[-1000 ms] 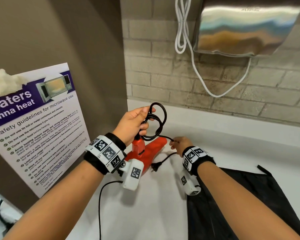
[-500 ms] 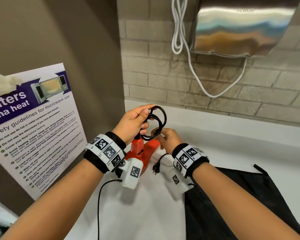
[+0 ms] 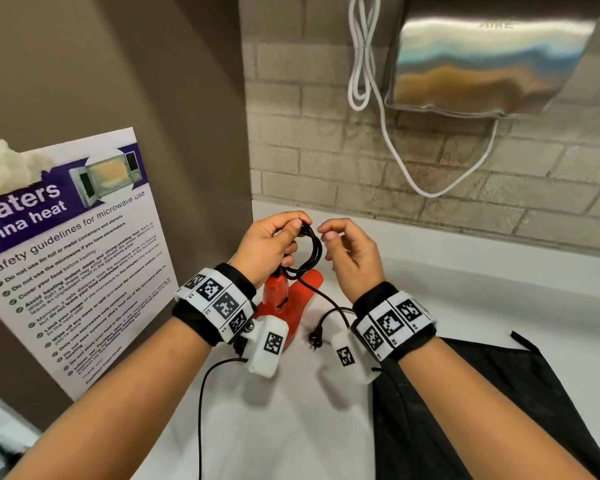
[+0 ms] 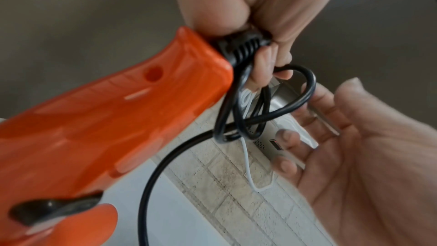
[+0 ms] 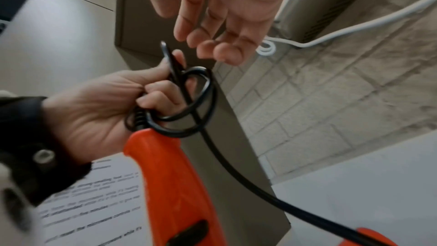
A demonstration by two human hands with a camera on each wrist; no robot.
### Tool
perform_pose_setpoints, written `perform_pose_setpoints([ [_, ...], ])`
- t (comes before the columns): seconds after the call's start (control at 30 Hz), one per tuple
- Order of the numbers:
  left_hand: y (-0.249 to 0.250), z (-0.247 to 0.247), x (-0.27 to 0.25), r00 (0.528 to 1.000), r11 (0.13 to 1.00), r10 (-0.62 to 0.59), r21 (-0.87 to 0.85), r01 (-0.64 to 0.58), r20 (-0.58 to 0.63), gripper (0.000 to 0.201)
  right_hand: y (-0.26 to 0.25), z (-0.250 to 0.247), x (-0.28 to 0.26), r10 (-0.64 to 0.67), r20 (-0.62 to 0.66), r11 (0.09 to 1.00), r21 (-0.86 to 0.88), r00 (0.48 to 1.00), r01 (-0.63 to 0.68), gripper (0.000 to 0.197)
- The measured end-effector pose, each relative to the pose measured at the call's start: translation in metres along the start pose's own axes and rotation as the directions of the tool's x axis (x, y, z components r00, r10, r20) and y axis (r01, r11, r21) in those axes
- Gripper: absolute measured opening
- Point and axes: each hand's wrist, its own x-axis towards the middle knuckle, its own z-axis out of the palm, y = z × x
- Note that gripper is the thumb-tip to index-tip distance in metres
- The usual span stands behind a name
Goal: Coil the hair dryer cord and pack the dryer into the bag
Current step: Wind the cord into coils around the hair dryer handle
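My left hand (image 3: 274, 242) grips several loops of the black cord (image 3: 310, 252) just above the orange hair dryer (image 3: 293, 299), whose handle points up from the white counter (image 3: 499, 299). In the left wrist view the left hand (image 4: 264, 57) curls round the coil (image 4: 267, 104) at the handle end (image 4: 132, 119). My right hand (image 3: 352, 251) hovers just right of the coil, fingers relaxed and holding nothing; the right wrist view shows the right hand (image 5: 220, 25) empty above the loops (image 5: 196, 100). The loose cord end with its plug (image 3: 316, 339) lies on the counter. The black bag (image 3: 499, 410) lies flat at right.
A laminated microwave safety poster (image 3: 73, 258) leans on the brown wall at left. A steel wall-mounted dryer (image 3: 492, 60) with a white cable (image 3: 388, 133) hangs on the brick wall behind. A thin black wire (image 3: 201, 410) runs from my left wrist camera.
My right hand rose from the counter to the coil, laid another loop into my left hand, and has now let go of the cord. The left hand kept its grip.
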Motion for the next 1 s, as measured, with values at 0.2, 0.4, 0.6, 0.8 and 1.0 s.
perform_pose_setpoints([
  [0.2,-0.002,0.001,0.000,1.000,1.000,0.003,-0.023,-0.003,0.004,0.025,0.002,0.000,-0.001,0.032,0.028,0.999,0.013,0.999,-0.033,0.031],
  [0.4,-0.002,0.000,-0.002,0.996,0.996,-0.016,-0.085,0.024,0.084,0.025,0.009,0.000,0.006,0.101,0.207,0.994,0.018,0.973,-0.107,0.032],
  [0.6,-0.004,-0.001,-0.005,0.988,0.991,-0.023,-0.123,0.043,0.154,0.025,0.021,0.003,0.001,0.178,0.356,0.983,-0.027,0.917,-0.180,0.017],
  [0.8,0.000,-0.007,-0.005,0.987,0.984,-0.027,-0.168,0.054,0.158,0.024,0.015,0.007,0.005,0.184,0.334,0.983,-0.074,0.924,-0.169,0.040],
  [1.0,-0.003,-0.009,-0.002,0.990,0.999,-0.011,-0.044,0.017,0.139,0.017,0.026,0.002,0.003,0.250,0.349,0.968,-0.062,0.903,-0.244,0.017],
])
